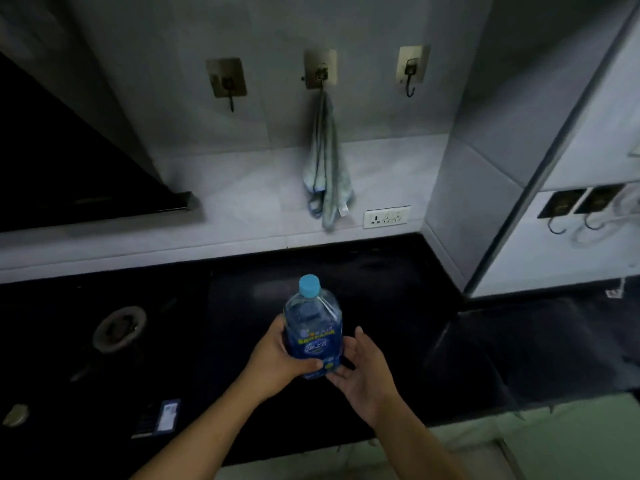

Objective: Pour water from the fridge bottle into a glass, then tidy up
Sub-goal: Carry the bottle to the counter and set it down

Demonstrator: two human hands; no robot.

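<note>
A clear plastic water bottle (313, 327) with a light blue cap and a blue label stands upright over the black countertop (381, 278). My left hand (277, 355) is wrapped around its lower left side, thumb across the label. My right hand (363, 372) cups the bottle's lower right side with its fingers spread, touching near the base. The cap is on. No glass is in view.
A gas hob with a round burner (119, 329) lies on the left. A greenish towel (325, 168) hangs from the middle wall hook above a wall socket (387, 217). A dark range hood (69, 161) is at left, and a grey column (485, 168) at right.
</note>
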